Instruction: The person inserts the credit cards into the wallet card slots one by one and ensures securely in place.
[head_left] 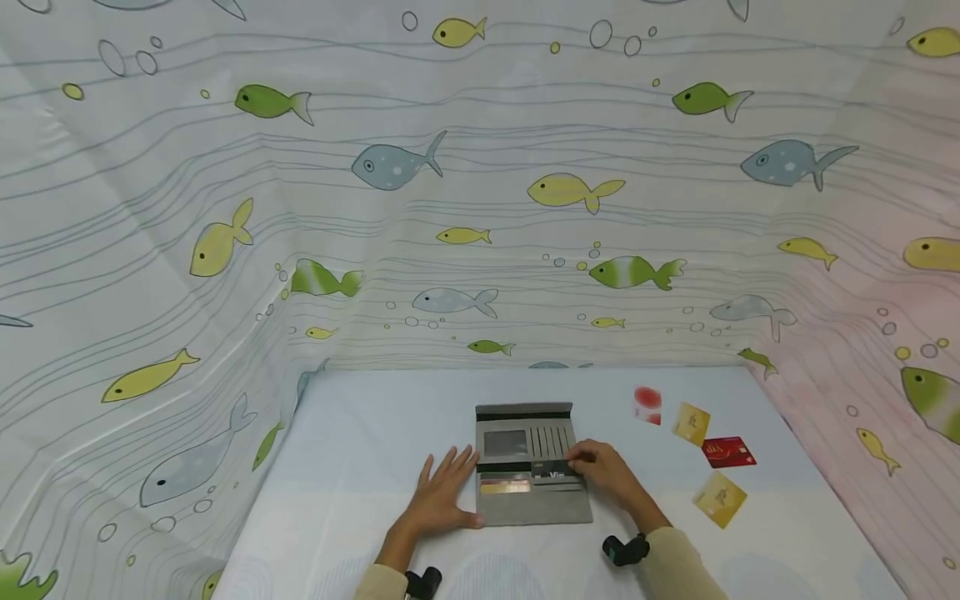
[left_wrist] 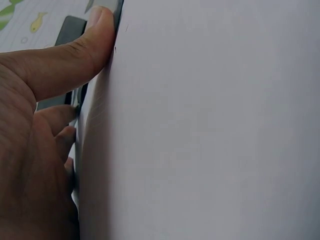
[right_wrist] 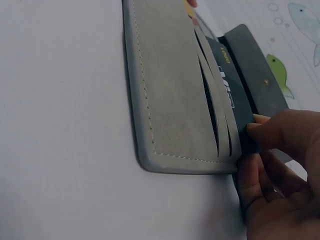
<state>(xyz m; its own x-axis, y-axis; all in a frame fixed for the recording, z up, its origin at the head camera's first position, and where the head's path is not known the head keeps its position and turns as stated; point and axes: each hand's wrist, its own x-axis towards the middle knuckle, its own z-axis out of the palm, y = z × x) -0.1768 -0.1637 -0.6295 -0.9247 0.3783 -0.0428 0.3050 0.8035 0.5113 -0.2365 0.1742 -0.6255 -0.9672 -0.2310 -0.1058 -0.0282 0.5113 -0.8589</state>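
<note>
A grey wallet (head_left: 534, 507) lies unfolded on the table, its stitched lower panel and card slots plain in the right wrist view. At its right side my right hand (head_left: 609, 472) pinches the edge of a black card (right_wrist: 232, 95) with thumb and fingers. The card's lower part is hidden in a slot. Beside it, a gold card (head_left: 505, 486) sits in the left slots. My left hand (head_left: 441, 502) rests along the wallet's left edge with fingers spread. Its thumb (left_wrist: 97, 45) touches the lower left corner. The upper panel has a dark window (head_left: 506, 443) and several slits.
To the right lie a red-and-white card (head_left: 647, 405), a gold card (head_left: 692, 423), a red card (head_left: 729, 452) and another gold card (head_left: 720, 500). A fish-patterned curtain (head_left: 510, 275) surrounds the white table (head_left: 360, 442) at the back and sides.
</note>
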